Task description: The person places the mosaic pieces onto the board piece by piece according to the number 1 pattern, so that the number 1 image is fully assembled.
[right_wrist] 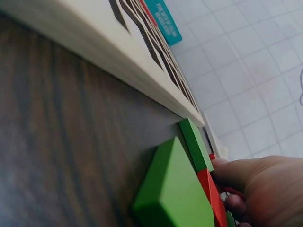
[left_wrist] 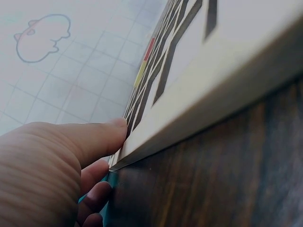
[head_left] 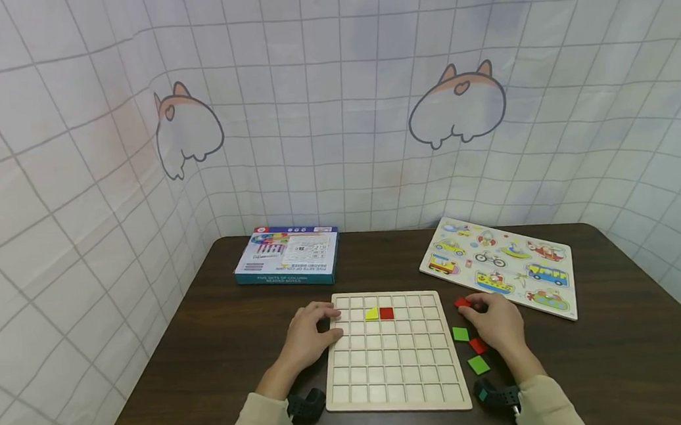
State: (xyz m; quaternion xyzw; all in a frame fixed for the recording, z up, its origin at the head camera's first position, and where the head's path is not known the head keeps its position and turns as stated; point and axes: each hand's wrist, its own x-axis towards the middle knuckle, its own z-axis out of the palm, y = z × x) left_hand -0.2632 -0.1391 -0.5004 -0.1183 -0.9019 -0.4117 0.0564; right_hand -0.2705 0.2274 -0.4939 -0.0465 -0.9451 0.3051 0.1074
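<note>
A pale wooden grid board (head_left: 396, 415) is lying flat, its four sides showing only in the head view. The left hand (head_left: 307, 335), loosely curved, is touching its left edge; right of the board, the right hand (head_left: 498, 323) is pinching a small, flat red tile (head_left: 461, 302).

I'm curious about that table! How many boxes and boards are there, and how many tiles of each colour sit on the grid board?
Boxes: 1, the blue-edged box
Boards: 2, the grid board and the picture board
Red tiles on the grid board: 1
Yellow tiles on the grid board: 1
Total: 5
</note>
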